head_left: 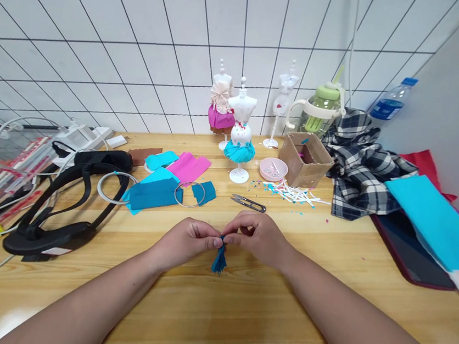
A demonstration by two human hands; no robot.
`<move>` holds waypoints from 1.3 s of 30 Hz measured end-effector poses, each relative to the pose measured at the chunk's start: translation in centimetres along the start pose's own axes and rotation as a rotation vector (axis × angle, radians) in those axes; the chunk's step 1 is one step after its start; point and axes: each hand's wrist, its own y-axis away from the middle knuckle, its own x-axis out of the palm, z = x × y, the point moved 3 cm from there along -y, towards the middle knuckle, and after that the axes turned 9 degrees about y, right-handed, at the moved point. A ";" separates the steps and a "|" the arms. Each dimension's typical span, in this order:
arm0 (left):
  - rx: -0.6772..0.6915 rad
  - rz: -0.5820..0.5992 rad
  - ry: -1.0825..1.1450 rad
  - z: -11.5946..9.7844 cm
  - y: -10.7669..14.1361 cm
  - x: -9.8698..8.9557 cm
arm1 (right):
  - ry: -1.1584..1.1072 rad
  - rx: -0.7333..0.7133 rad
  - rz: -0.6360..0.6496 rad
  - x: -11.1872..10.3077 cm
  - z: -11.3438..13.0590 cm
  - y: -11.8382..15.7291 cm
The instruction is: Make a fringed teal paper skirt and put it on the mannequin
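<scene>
A small bunch of gathered dark blue paper (219, 261) hangs between my hands, its lower end fanned out above the wooden table. My left hand (190, 240) pinches its top from the left with thumb and forefinger. From the right, my right hand (258, 236) pinches the same top end, the fingertips of both hands nearly touching. Black thread snips (249, 203) lie just beyond my hands. Farther back stands a white mini mannequin (242, 110) with a bright blue paper skirt (240, 151). Folded dark blue paper (154, 194) lies to the left, under a coil of wire (189, 194).
Two more mannequins, a pink dish (273, 169) and a cardboard box (305, 161) stand at the back. White paper strips (295, 192) lie before the box. A black headset (67, 236) is at left; plaid cloth (359, 159) and a tablet (414, 254) are at right.
</scene>
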 end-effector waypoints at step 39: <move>0.524 -0.233 -0.337 -1.9 0.7 -0.9 | 0.035 -0.129 -0.228 1.0 0.0 0.6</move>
